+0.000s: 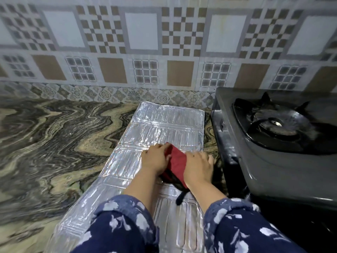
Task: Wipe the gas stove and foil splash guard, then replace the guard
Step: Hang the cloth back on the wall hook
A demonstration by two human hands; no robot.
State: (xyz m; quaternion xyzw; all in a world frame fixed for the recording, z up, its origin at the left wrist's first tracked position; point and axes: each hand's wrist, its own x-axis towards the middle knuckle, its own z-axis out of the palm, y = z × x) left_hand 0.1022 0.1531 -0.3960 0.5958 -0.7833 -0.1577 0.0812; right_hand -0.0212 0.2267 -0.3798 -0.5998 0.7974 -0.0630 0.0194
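Observation:
The silver foil splash guard point(164, 125) lies flat on the marbled counter, running from the wall toward me. A red cloth point(176, 159) with a dark edge rests on its middle. My left hand point(155, 159) presses on the cloth's left side, fingers curled over its top edge. My right hand point(197, 166) lies palm down on its right side, fingertips reaching the guard's right edge. The dark grey gas stove point(264, 161) stands to the right, beside the guard, with one black burner point(275, 124) showing.
The swirled brown and grey counter point(54, 143) stretches out to the left. A patterned tile wall point(145, 52) rises behind the guard and stove. A narrow strip of counter separates the guard from the stove's left side.

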